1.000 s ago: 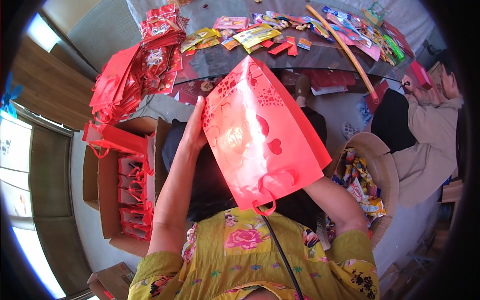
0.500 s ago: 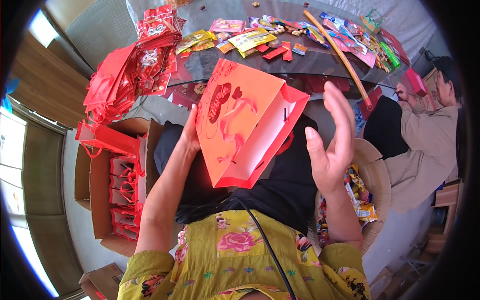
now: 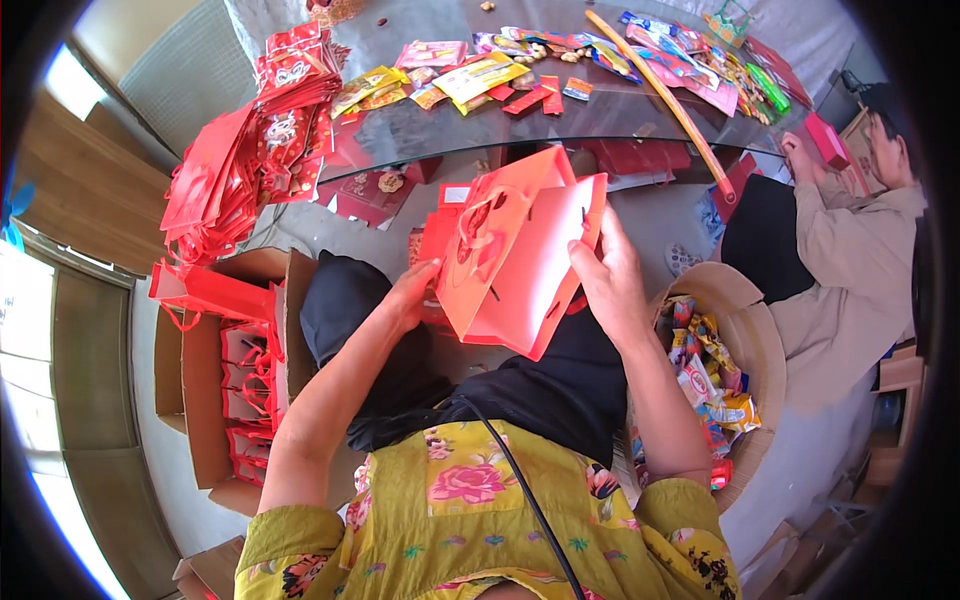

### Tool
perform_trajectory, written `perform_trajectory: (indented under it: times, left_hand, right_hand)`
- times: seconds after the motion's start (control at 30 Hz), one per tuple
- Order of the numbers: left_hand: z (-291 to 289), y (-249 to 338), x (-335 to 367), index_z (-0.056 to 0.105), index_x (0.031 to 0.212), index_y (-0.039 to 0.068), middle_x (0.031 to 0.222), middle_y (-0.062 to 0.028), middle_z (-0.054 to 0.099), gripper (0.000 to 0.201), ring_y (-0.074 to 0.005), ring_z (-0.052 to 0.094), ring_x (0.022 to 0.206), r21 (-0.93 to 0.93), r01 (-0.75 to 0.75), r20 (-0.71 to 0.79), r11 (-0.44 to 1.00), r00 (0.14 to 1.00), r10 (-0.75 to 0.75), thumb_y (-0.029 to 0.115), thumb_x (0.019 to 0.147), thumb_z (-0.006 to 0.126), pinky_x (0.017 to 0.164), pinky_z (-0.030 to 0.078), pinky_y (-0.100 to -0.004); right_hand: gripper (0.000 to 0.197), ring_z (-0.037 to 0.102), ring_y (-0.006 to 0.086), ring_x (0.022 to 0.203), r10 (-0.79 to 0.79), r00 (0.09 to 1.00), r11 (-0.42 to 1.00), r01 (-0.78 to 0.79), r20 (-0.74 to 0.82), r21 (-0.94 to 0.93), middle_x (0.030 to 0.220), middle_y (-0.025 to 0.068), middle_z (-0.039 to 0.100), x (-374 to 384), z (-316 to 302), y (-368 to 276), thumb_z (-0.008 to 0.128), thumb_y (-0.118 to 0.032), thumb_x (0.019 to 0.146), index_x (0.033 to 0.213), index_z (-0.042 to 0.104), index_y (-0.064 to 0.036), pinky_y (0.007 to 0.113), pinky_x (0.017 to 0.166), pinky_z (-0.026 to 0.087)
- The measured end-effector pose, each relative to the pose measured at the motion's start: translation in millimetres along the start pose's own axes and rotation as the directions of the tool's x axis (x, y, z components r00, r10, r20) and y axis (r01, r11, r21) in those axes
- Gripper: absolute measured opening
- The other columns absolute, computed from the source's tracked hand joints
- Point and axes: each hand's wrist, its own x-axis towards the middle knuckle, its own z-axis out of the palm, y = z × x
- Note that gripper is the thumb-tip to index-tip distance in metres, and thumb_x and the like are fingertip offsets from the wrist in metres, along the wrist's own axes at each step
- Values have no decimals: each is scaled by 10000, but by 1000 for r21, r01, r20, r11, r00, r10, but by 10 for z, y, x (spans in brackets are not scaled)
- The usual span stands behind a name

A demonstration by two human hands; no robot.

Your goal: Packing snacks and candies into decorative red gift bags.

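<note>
Cardboard carton [image 3: 205,400] at far left holds folded red bags; above it a stack of flat red bags [image 3: 250,150] lies on the glass desk [image 3: 420,135]. Centre: left hand [image 3: 412,293], fingers curled on the lower left edge of the red paper gift bag [image 3: 515,250], held over the lap, tilted, long axis running lower left to upper right. Right hand [image 3: 608,282] grips the bag's right side, thumb in front, fingers [image 3: 592,240] pressed along the open mouth edge; both hands touch it. At right, a carton of wrapped sweets [image 3: 715,375]; beyond, another person [image 3: 850,250] seated.
</note>
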Motion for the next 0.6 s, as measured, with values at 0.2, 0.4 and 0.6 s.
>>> perform_trajectory:
  times: [0.2,0.4,0.6]
  left_hand:
    - [289,209,-289,489,1340,80,1258,-89,582,427,-187,611,1021,515,-458,-214,725,750,626,235,951,572,817,514,-315]
    - [1014,523,-667,547,1318,85,1429,-116,427,403,-197,499,1232,826,-561,327,57,559,762,190,935,616,912,475,-317]
    - [1293,574,-530,617,1211,89,1469,-184,370,381,-354,493,1262,853,-432,503,-294,528,684,110,833,663,961,475,-430]
  right_hand:
    - [634,595,144,986,-15,999,993,9,-52,-122,1154,142,628,180,6,356,511,-34,893,1481,277,-26,290,904,461]
    - [694,621,387,1053,8,1000,920,-4,6,-392,1178,294,586,333,186,723,525,-26,842,1468,229,13,390,890,496]
    - [709,607,362,1112,37,996,930,-6,78,-366,1226,278,582,324,377,984,517,-22,843,1487,220,-11,387,941,470]
